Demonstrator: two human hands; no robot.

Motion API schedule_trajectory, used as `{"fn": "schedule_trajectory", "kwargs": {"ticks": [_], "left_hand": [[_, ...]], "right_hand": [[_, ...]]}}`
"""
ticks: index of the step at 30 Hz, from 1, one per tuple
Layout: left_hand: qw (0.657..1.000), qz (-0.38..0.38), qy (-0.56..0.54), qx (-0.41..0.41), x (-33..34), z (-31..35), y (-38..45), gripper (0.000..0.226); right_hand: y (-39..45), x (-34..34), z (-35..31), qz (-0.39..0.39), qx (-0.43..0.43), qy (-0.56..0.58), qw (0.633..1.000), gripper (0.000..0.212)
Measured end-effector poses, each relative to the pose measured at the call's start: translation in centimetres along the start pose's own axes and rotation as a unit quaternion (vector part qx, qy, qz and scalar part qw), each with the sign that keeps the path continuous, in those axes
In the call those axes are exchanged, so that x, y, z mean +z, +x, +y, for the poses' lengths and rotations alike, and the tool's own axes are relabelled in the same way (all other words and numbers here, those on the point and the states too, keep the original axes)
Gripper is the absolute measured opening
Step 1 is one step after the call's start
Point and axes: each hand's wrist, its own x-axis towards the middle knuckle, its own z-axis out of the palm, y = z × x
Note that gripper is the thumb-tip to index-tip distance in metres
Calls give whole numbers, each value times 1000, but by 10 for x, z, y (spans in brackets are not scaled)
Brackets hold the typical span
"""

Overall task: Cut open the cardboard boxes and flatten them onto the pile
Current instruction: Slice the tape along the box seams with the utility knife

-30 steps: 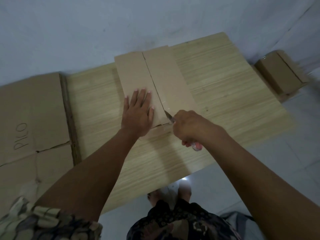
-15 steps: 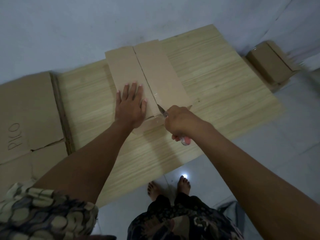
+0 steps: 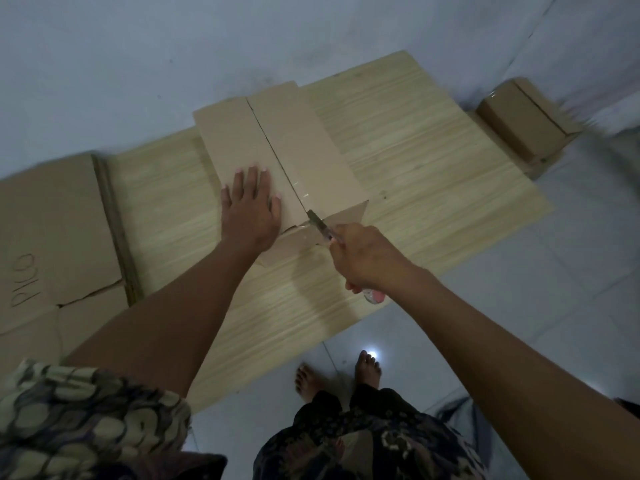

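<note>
A closed cardboard box (image 3: 277, 157) sits on the wooden table (image 3: 433, 168), its top flaps meeting at a taped seam; its contents cannot be seen. The left hand (image 3: 251, 211) lies flat with straight fingers on the left flap. The right hand (image 3: 363, 259) grips a cutter (image 3: 320, 226), blade at the seam's near end. Flattened cardboard (image 3: 52, 230) lies left; another box (image 3: 523, 124) stands right.

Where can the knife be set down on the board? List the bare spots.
Bare board right of the box, toward the small box; also between the box and the flattened pile. The near middle is crowded by both hands.
</note>
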Motion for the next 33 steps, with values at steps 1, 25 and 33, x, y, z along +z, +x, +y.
{"fn": "schedule_trajectory", "kwargs": {"ticks": [1,25,33], "left_hand": [[1000,6,-3,7,0,-1,-1,61],[961,-39,-63,265,-29,-25,-14,91],[929,107,-3,354,-20,-22,-20,60]], "right_hand": [[-4,0,4,15,-17,7,1000,22],[-21,28,59,79,-81,98,989,38],[-14,31,61,59,-48,-16,997,34]]}}
